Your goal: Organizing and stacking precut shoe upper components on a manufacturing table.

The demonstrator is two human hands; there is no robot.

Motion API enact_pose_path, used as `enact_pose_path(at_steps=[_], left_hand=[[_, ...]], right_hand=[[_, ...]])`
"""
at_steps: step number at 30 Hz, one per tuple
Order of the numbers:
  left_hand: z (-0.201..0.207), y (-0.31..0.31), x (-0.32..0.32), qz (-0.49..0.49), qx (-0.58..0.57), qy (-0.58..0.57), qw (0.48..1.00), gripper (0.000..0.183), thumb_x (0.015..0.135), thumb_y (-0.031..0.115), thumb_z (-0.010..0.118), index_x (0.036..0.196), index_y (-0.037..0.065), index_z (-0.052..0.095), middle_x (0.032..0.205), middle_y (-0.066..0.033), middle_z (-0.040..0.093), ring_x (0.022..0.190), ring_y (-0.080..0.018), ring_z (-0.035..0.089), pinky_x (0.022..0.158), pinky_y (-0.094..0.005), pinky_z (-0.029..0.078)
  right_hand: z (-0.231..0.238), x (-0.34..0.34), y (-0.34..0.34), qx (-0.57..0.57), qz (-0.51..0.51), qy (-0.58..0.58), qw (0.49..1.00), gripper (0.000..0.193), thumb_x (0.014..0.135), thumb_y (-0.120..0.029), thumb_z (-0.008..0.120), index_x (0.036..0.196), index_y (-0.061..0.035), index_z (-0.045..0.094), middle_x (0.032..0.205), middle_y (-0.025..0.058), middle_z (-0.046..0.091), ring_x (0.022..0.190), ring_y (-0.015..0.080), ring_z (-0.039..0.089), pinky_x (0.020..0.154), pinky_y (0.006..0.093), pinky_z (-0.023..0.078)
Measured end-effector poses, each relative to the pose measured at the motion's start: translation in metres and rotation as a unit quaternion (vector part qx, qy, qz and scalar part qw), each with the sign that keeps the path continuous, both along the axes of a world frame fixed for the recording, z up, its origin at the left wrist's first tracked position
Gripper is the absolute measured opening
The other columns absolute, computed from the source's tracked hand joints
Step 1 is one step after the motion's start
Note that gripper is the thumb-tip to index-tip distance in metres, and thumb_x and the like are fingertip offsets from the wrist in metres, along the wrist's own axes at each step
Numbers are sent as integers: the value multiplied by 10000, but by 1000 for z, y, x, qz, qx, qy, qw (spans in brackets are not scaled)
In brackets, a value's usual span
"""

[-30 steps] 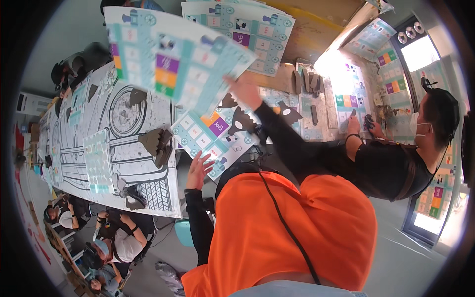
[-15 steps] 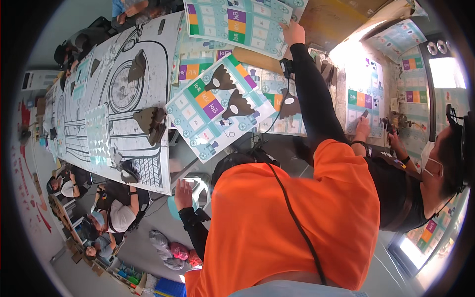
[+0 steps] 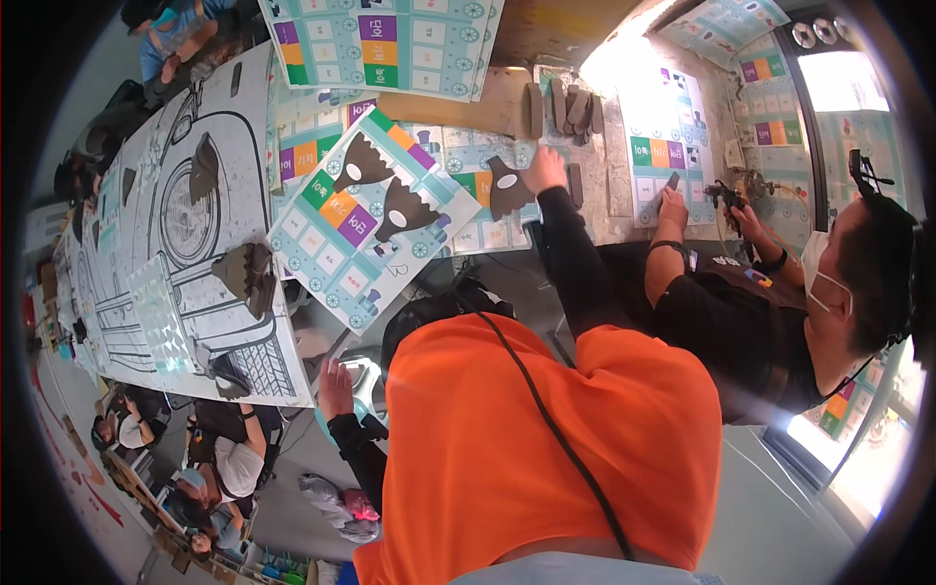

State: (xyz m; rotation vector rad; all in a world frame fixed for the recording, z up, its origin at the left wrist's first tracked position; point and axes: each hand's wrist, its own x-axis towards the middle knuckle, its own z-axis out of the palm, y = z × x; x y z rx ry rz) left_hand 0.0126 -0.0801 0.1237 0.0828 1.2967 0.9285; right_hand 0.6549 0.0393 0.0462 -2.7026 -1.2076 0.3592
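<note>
My right hand (image 3: 546,170) is over the bench, beside the right edge of a dark brown cut piece (image 3: 508,188) with an oval hole and a jagged edge. Its fingers are too blurred and foreshortened to show whether they grip that edge. Two similar brown pieces (image 3: 408,208) lie on a tilted printed sheet (image 3: 343,291) left of it. My left hand (image 3: 336,388) hangs low by the corner of the car-printed table, fingers apart and holding nothing.
Printed sheets (image 3: 429,58) are stacked at the back. Narrow brown strips (image 3: 580,109) lie beyond my right hand. At right a co-worker (image 3: 736,322) bends over the bench. More brown pieces (image 3: 246,278) rest on the car-printed table (image 3: 278,336). A stool (image 3: 363,382) stands below.
My right hand has let go of the printed sheets at the back and come down beside the brown piece. The whole view has shifted. My left hand stays low and open.
</note>
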Motion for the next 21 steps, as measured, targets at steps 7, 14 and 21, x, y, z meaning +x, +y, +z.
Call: enact_pose_path(at_steps=[7, 14, 21], left_hand=[[-13, 26, 0, -51, -36, 21, 998, 430, 972, 219, 485, 1376, 78, 445, 1332, -93, 479, 1074, -209, 525, 885, -299, 452], [-46, 23, -40, -145, 88, -75, 983, 476, 975, 145, 389, 1434, 45, 306, 1360, -156, 462, 1209, -295, 466, 1039, -358, 359], [-36, 23, -14, -89, -11, 44, 995, 398, 967, 204, 487, 1324, 30, 452, 1244, -141, 540, 1080, -256, 546, 938, -352, 442]], right_hand=[[-9, -18, -41, -48, -43, 42, 997, 570, 664, -263, 823, 1105, -27, 548, 1154, 187, 554, 1101, 372, 531, 893, 445, 482], [2, -10, -42, 213, 202, 87, 952, 248, 817, -125, 655, 1045, -27, 644, 809, 137, 694, 687, 253, 692, 618, 370, 554], [65, -138, 9, 137, 27, 579, 804, 271, 915, -69, 582, 1169, 25, 564, 860, 129, 670, 630, 179, 694, 484, 256, 513]])
